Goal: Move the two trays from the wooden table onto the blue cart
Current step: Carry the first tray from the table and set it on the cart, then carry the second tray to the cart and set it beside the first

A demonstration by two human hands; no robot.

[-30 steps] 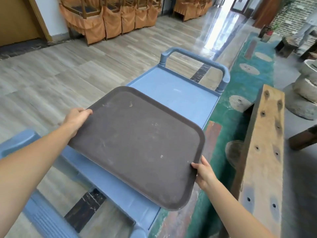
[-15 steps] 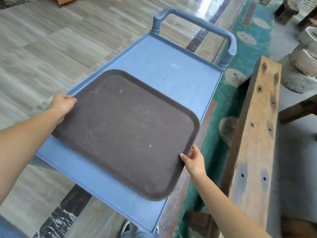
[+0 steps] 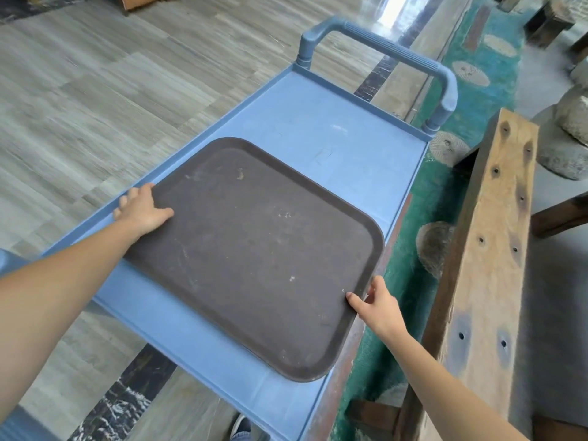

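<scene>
A dark brown rectangular tray [image 3: 254, 249] lies low across the top of the blue cart [image 3: 318, 122], its right edge hanging over the cart's right rim. My left hand [image 3: 143, 206] grips the tray's left edge, thumb on top. My right hand [image 3: 377, 305] holds the right edge, thumb on the rim and fingers beneath. Whether the tray rests fully on the cart top I cannot tell. Only one tray is in view. A thick wooden plank table [image 3: 496, 249] runs along the right.
The cart's push handle [image 3: 381, 46] rises at its far end. Green floor with round stone discs [image 3: 436, 246] lies between cart and wooden table. Grey wood-look floor [image 3: 95, 90] spreads to the left. Large stones [image 3: 572, 122] sit at the far right.
The tray has come down and forward from held above the cart to low on the cart top. Both hands keep their hold on its edges.
</scene>
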